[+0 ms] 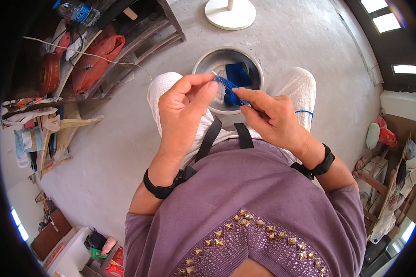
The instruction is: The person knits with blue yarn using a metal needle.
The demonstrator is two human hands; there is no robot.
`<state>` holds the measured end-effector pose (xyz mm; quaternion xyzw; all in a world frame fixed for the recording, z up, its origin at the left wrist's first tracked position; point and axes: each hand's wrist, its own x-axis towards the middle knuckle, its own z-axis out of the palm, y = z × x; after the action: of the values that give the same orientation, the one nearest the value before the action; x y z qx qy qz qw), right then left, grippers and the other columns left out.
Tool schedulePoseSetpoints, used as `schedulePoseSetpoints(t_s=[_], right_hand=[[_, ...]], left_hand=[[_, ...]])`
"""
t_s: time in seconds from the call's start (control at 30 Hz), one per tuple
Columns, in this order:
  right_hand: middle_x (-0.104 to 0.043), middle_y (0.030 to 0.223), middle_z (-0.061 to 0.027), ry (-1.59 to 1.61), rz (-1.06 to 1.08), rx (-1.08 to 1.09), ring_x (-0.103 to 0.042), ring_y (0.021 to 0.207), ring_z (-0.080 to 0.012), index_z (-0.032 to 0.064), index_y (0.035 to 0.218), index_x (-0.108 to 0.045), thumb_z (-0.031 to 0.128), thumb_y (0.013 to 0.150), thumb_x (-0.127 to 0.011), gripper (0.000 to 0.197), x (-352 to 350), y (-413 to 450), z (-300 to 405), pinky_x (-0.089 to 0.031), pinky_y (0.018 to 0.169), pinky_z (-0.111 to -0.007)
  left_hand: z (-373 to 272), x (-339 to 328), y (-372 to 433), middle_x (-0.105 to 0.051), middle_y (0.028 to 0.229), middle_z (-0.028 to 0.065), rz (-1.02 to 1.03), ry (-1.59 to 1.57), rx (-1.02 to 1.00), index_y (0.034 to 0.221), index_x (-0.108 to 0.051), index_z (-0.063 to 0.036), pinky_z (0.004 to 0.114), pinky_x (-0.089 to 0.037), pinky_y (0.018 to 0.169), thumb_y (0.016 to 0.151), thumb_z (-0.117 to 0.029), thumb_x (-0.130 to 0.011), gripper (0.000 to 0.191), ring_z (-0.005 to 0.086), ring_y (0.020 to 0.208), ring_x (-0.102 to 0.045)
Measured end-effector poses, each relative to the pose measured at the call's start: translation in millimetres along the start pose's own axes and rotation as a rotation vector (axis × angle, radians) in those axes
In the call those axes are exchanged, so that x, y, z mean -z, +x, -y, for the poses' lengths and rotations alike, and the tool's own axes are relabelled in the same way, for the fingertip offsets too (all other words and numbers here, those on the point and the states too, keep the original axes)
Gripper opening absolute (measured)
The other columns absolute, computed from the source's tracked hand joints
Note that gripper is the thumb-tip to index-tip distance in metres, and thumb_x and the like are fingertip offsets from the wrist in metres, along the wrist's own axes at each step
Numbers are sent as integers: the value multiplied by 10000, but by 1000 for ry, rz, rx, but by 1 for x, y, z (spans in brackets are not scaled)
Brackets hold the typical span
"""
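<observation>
Between my two hands is a small piece of blue knitting (231,99), held over the lap. My left hand (187,107) pinches its left end between thumb and forefinger, where a thin knitting needle tip (214,73) sticks out. At the right side of the piece, my right hand (277,119) grips with thumb and bent fingers; what lies inside that grip is partly hidden. Blue yarn (304,112) crosses my right leg. Below the hands, a round metal basin (205,63) stands on the floor between my knees, with a dark blue folded piece (238,74) inside.
A white round stand base (230,15) is on the concrete floor ahead. To the left, a wooden table (149,29) bears a red plastic bag (98,65), a water bottle (78,13) and a cable (90,54). Stacked boards and bags (384,180) are at right.
</observation>
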<state>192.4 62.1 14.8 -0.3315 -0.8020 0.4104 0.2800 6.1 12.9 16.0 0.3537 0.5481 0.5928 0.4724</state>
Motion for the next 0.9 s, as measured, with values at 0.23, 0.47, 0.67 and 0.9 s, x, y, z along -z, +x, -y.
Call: schedulePoseSetpoints(t_s=[0.23,0.47,0.67,0.9], right_hand=[[-486,568,-39,63,40,8,-472,479,-79,1,1150,-622,-29,831,-582,323,6,-3,-2,-359,472,-248],[-399,580,2,214,149,-88,-364,530,-42,6,1136,-632,-2,848,-546,300,19,-5,-6,-322,495,-230],[-392,572,0,216,133,-92,-360,529,-44,-1,1111,-629,15,848,-577,269,16,2,2,-318,490,-233],[-416,574,23,220,-29,-125,-372,536,-34,1,1089,-625,20,873,-583,221,5,0,-2,-316,489,-223]], left_hand=[[1,5,1,-641,849,30,2,29,-6,1098,-633,2,146,-295,498,885,-60,-644,222,5,584,-424],[-7,13,1,-623,821,28,123,-59,124,1078,-630,-2,145,-289,490,907,-83,-620,190,11,583,-430],[-4,12,1,-631,821,37,166,-122,193,1054,-637,3,149,-291,486,909,-82,-617,169,15,577,-425],[-5,9,0,-662,858,59,123,-48,170,1117,-651,13,150,-295,494,906,-52,-614,224,20,575,-418]])
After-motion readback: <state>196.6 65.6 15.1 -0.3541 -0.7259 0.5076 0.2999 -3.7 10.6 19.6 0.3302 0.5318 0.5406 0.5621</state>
